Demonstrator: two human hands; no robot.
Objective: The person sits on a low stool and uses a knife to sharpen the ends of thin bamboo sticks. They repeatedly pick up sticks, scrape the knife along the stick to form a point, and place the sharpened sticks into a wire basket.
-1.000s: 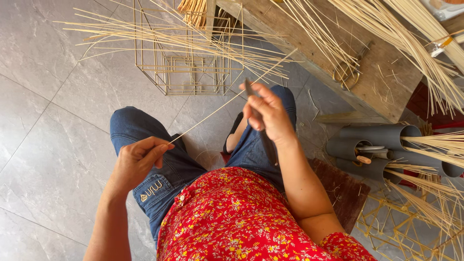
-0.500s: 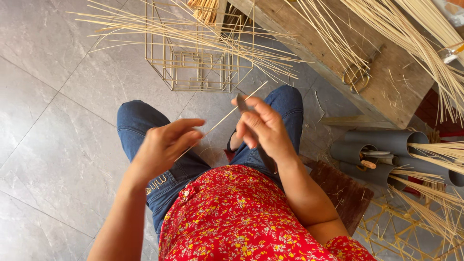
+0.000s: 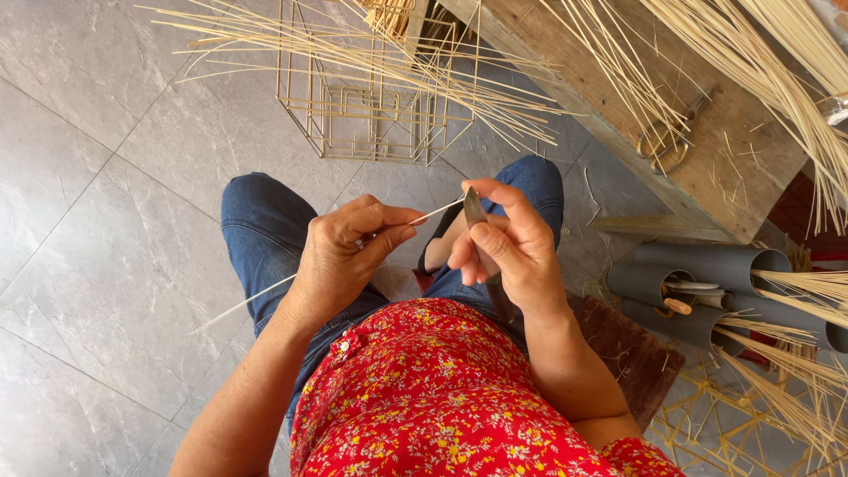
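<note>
Seated over the grey tiled floor (image 3: 97, 177), the person has the left hand (image 3: 340, 256) pinched together on a thin bamboo sliver (image 3: 252, 300), which runs from about 8 o'clock below the wrist up through the fingers toward 2 o'clock. There its tip meets the blade of a knife (image 3: 474, 210), on which the right hand (image 3: 508, 247) is clamped, thumb lying close along the blade. Both hands sit just above the knees in blue jeans (image 3: 265, 221). The likely risk is the blade skidding off the slim strip into that thumb, or the strip snapping if bent too hard. Farther off at 12 o'clock stands a square stick frame (image 3: 371, 115) under loose splints (image 3: 380, 53); at 3 o'clock lie grey pipes (image 3: 707, 265) beside the wooden worktop (image 3: 733, 168)
</note>
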